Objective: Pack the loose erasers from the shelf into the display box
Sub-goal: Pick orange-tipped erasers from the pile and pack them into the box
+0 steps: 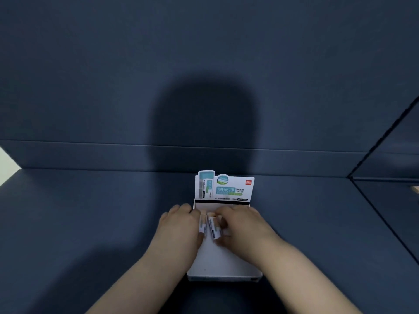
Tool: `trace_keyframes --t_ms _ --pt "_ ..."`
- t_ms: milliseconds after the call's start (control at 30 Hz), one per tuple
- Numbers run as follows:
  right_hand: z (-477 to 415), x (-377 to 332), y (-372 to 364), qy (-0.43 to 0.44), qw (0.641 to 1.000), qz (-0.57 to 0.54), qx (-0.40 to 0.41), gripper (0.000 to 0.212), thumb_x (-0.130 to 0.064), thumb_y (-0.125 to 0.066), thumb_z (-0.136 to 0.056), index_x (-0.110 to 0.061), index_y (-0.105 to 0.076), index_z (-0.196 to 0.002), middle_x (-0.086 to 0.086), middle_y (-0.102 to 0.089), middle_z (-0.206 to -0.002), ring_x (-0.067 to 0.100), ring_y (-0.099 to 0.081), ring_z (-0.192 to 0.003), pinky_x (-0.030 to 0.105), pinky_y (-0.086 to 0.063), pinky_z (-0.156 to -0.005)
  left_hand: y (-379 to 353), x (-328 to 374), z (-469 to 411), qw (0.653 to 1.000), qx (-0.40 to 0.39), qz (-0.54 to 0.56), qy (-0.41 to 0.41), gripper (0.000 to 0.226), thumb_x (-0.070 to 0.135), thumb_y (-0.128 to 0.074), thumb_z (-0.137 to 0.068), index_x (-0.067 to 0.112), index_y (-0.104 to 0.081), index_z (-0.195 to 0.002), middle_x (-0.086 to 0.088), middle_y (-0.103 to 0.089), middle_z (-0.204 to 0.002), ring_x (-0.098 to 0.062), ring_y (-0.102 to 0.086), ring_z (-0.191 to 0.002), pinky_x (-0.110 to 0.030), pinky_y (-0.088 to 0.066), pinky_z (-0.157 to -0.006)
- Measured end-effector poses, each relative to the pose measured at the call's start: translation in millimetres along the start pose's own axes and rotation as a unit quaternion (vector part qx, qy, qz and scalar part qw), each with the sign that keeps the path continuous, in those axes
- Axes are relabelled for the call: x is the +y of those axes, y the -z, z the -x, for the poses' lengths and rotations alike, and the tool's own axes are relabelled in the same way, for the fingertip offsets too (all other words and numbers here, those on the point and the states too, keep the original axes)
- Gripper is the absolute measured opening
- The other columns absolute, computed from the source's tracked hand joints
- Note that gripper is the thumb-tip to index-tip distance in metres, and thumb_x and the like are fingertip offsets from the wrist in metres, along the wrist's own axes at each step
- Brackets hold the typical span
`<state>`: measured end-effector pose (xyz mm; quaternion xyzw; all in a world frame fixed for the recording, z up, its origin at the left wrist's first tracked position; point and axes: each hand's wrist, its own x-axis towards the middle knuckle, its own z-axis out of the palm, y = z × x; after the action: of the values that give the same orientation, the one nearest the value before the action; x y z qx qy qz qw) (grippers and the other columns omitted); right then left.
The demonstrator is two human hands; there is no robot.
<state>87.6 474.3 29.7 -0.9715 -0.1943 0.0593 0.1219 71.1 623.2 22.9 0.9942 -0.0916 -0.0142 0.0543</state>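
— Where was the display box [223, 260] when we looked down?

— It stood on the dark blue shelf [90, 223], straight in front of us, with its printed header card [224, 188] upright at the far end, and the white floor of the box was bare toward us.

— And what did we do with our hands?

— Both were inside the far part of the box. Our left hand [181, 219] pinched one eraser [202, 225] with curled fingers. Our right hand [241, 223] pinched another eraser [214, 227] just beside it. The two erasers were almost touching; we could not tell if they already rested on the box floor.
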Motion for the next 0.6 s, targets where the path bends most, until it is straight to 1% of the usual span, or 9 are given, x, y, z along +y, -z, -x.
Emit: trace_keyframes --t_ms 133,267,433,600 --pt "-1.0 -1.7 -1.8 0.0 1.0 0.013 0.015 0.027 -0.032 -0.055 -0.086 -0.019 -0.06 -0.109 0.003 -0.063 -0.115 0.024 -0.053 -0.11 0.028 -0.037 -0.089 -0.5 1.8 -3.5 1.0 -0.005 -0.02 -0.004 0.026 0.024 -0.046 -0.093 0.018 -0.053 -0.117 0.001 -0.05 -0.117 -0.017 -0.045 -0.11 -0.023 -0.032 -0.082" --pt "-1.4 -4.3 -9.4 -0.004 0.999 0.016 0.044 0.025 -0.04 -0.056 -0.085 -0.022 -0.061 -0.102 0.001 -0.064 -0.109 0.024 -0.054 -0.106 0.03 -0.034 -0.085 0.5 4.4 -2.0 0.999 -0.002 -0.032 -0.002 0.024 0.018 -0.043 -0.093 0.017 -0.055 -0.115 0.0 -0.051 -0.115 -0.018 -0.047 -0.108 -0.024 -0.034 -0.081" --pt "-3.5 -3.1 -11.2 0.002 0.999 0.017 0.049 0.029 -0.044 -0.058 -0.084 -0.025 -0.064 -0.104 0.002 -0.064 -0.106 0.024 -0.054 -0.103 0.028 -0.031 -0.078 3.4 4.9 -1.8 0.999 -0.001 -0.036 -0.003 0.022 0.017 -0.044 -0.093 0.015 -0.057 -0.111 -0.002 -0.053 -0.114 -0.019 -0.047 -0.108 -0.024 -0.034 -0.079" --pt "-2.6 -2.7 -13.4 -0.005 0.999 0.019 0.044 0.037 -0.049 -0.058 -0.084 -0.03 -0.062 -0.115 0.003 -0.063 -0.105 0.025 -0.054 -0.103 0.028 -0.034 -0.08 1.7 6.0 -0.5 0.998 -0.003 -0.058 -0.006 0.023 0.016 -0.044 -0.093 0.014 -0.057 -0.111 -0.003 -0.053 -0.115 -0.02 -0.047 -0.108 -0.026 -0.036 -0.081"
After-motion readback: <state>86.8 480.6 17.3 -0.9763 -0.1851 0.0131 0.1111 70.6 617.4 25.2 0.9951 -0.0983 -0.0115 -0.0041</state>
